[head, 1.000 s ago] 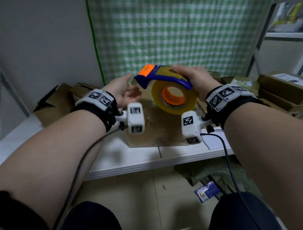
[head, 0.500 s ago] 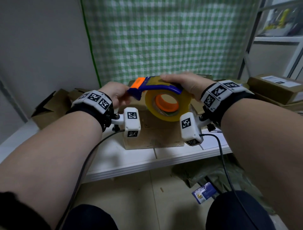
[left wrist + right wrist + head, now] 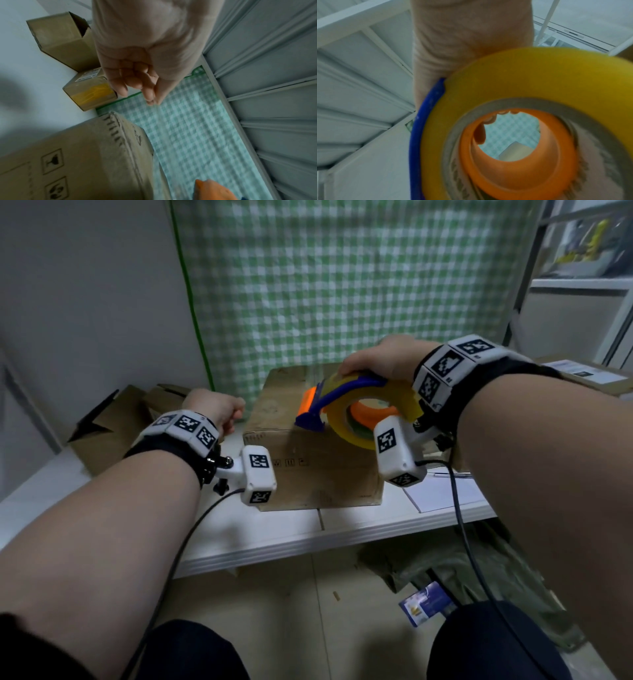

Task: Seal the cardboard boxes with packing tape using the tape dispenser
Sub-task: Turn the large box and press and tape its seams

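A closed brown cardboard box (image 3: 308,470) stands on the white shelf (image 3: 274,542); its corner fills the lower left of the left wrist view (image 3: 77,155). My right hand (image 3: 376,357) grips the blue and orange tape dispenser (image 3: 342,392) from above, holding it over the box's top right. Its yellow tape roll (image 3: 522,74) and orange hub (image 3: 522,169) fill the right wrist view. My left hand (image 3: 219,409) hovers left of the box, thumb and forefinger (image 3: 152,100) pinched. A faint clear strip of tape seems to run from them toward the dispenser's orange end (image 3: 211,189).
An open empty carton (image 3: 102,426) and a small taped parcel (image 3: 89,93) sit at the shelf's left. More boxes (image 3: 582,374) and a paper sheet (image 3: 445,491) lie to the right. A green checked curtain (image 3: 342,285) hangs behind. A green bag (image 3: 445,563) and blue packet (image 3: 428,604) lie on the floor.
My left hand left the dispenser's orange end and drew away to the left of the box, fingers pinched. The right hand lowered the dispenser toward the box top.
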### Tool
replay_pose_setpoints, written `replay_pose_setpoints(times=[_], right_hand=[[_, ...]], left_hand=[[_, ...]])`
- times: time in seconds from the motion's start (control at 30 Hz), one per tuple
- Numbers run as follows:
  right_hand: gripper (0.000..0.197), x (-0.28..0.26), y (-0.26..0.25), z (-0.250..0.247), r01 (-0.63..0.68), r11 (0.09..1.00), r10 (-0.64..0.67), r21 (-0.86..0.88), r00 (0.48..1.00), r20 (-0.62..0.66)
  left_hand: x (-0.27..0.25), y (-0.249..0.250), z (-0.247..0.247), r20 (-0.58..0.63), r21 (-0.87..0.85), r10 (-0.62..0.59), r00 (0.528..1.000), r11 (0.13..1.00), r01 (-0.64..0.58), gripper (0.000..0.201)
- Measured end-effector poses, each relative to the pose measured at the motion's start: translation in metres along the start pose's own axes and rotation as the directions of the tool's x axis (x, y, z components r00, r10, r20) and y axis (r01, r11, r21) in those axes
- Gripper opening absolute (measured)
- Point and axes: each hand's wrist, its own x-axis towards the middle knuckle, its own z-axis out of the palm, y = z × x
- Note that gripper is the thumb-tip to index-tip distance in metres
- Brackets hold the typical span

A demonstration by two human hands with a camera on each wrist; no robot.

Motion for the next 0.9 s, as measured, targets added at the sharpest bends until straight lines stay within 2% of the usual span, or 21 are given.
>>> replay_pose_setpoints(times=[0.1,0.33,0.67,0.77,0.9], right_hand=[[0.044,0.005,-0.012,0.002,0.001,0.995,-0.001,-0.098,1.0,0.005],[0.039,0.013,-0.043,0.013,0.011,0.959,0.008,-0.284,0.998,0.068],[0.039,0.023,-0.058,0.028,0.004,0.936,0.018,-0.352,0.998,0.059],[0.038,0.028,-0.062,0.03,0.009,0.928,0.02,-0.372,0.997,0.075],[0.034,0.025,-0.063,0.03,0.062,0.915,-0.032,-0.398,0.996,0.082]], left_hand=[[0.004,-0.011,-0.003,-0.045,-0.009,0.015,0.999,1.0,-0.015,0.024],[0.008,-0.037,-0.005,-0.112,-0.015,0.023,0.993,1.0,-0.024,0.031],[0.014,-0.047,-0.008,-0.145,0.04,0.042,0.989,0.999,-0.036,0.031],[0.012,-0.052,-0.009,-0.157,0.078,0.081,0.984,0.995,-0.069,0.03],[0.01,-0.056,-0.009,-0.185,0.095,0.08,0.98,0.993,-0.063,0.028]])
